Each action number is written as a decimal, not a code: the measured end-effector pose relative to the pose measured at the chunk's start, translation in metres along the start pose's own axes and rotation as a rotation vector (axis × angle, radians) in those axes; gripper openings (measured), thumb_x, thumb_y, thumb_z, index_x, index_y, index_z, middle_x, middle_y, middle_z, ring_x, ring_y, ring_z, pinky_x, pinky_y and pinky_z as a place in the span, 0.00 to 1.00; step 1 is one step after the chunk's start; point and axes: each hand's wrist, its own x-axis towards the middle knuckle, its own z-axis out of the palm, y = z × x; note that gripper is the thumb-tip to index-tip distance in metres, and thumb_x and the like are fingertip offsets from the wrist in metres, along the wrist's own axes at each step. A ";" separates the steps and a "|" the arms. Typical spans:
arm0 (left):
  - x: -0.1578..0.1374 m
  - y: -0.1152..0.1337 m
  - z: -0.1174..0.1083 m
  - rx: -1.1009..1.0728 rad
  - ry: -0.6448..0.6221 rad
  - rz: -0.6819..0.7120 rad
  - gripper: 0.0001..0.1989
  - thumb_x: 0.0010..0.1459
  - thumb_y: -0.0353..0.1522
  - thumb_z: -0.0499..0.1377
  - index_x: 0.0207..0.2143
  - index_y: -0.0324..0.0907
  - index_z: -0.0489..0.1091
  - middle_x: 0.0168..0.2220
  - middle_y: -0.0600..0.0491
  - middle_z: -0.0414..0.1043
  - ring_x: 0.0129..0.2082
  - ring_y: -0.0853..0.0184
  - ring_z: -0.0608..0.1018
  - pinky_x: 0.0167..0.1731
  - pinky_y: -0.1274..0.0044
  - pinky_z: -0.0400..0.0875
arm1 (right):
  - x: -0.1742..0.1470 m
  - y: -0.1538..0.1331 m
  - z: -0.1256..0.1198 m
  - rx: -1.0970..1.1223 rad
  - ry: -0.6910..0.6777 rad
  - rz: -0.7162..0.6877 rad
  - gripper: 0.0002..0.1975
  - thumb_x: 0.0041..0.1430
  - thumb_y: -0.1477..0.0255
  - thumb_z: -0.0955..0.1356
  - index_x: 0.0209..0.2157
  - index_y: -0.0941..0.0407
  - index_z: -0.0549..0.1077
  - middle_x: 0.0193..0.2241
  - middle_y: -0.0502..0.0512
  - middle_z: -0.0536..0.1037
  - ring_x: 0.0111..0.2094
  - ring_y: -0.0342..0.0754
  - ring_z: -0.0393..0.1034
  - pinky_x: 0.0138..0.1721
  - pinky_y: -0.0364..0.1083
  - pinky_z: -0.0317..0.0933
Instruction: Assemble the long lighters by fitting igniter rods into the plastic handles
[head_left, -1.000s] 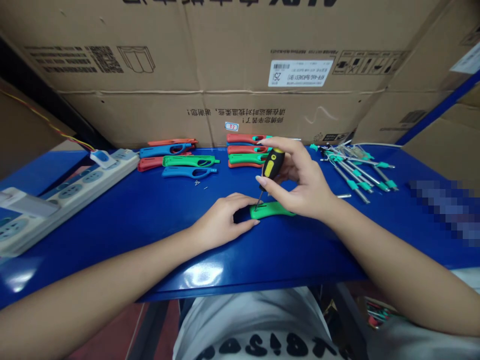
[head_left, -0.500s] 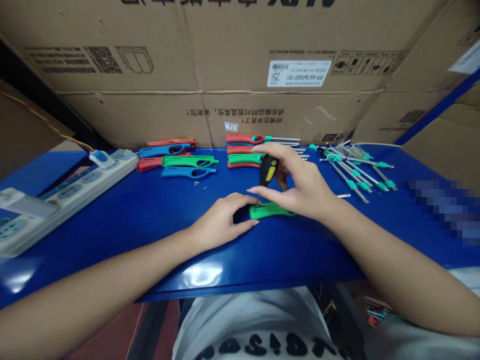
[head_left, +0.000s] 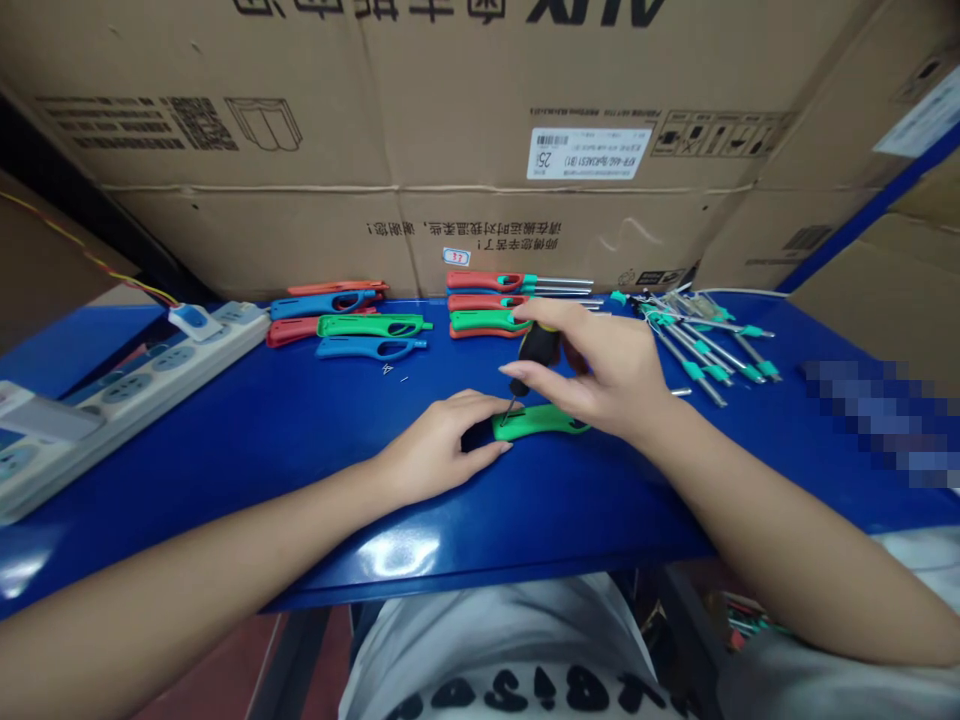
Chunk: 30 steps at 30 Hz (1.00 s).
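Observation:
A green long-nosed lighter [head_left: 536,422] lies flat on the blue table in front of me. My left hand [head_left: 457,435] pinches its left end between thumb and fingers. In my right hand [head_left: 611,365] is a black and yellow screwdriver [head_left: 538,350], gripped by the handle and tilted. Its thin tip meets the lighter's left end, near my left fingertips. The lighter's right part passes under my right hand; a metal tube end [head_left: 681,392] shows beyond it. Several tiny screws [head_left: 387,369] lie on the table to the upper left.
Empty lighter shells [head_left: 367,348] in several colours lie at the back left. Lighters with metal tubes [head_left: 480,282] are stacked at the back middle. Loose tubes with green collars [head_left: 701,345] pile at the right. A power strip [head_left: 142,380] runs along the left; a cardboard box [head_left: 315,220] stands behind.
The screwdriver handle now leans further right, and my right fingers have shifted around it. My left hand keeps its hold on the lighter. The whole view has moved slightly.

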 end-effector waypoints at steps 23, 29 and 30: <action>0.000 -0.001 -0.001 0.040 -0.043 0.029 0.17 0.63 0.36 0.63 0.53 0.46 0.72 0.52 0.51 0.78 0.52 0.60 0.78 0.54 0.68 0.72 | 0.003 0.005 0.002 0.233 -0.005 0.029 0.19 0.60 0.54 0.71 0.42 0.55 0.76 0.40 0.55 0.80 0.43 0.50 0.76 0.49 0.49 0.70; 0.000 0.000 -0.003 0.049 -0.063 0.042 0.17 0.63 0.36 0.63 0.54 0.44 0.72 0.50 0.50 0.79 0.48 0.61 0.79 0.51 0.70 0.73 | 0.005 0.004 0.002 0.570 -0.246 0.173 0.23 0.74 0.61 0.56 0.64 0.54 0.61 0.45 0.55 0.79 0.27 0.39 0.72 0.32 0.41 0.71; 0.000 0.000 -0.003 0.050 -0.063 0.043 0.17 0.63 0.36 0.63 0.54 0.44 0.72 0.50 0.50 0.79 0.48 0.61 0.79 0.50 0.70 0.73 | 0.005 0.004 0.003 0.612 -0.269 0.201 0.23 0.73 0.60 0.58 0.64 0.54 0.60 0.44 0.55 0.79 0.24 0.38 0.70 0.28 0.40 0.69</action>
